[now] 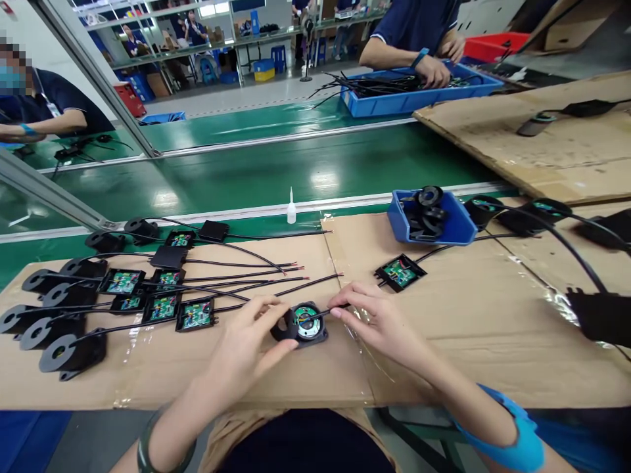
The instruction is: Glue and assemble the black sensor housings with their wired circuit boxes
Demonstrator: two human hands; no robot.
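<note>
Cardboard (pixel 473 348) supports a flanged housing (pixel 320 335); beside it, half-curled left hand (pixel 251 335) grips ring cover (pixel 284 326), right hand (pixel 372 315) pinches cable (pixel 323 314) tightly, apparently for steadiness.

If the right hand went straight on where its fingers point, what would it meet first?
Likely the round housing, just ahead of the right hand; height is unclear, so it might pass above, toward the black ring.

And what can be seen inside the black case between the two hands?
A green board with a pale round part, and thin wires. The cap in the left hand covers the left side of the case; what lies under it cannot be seen.
</note>
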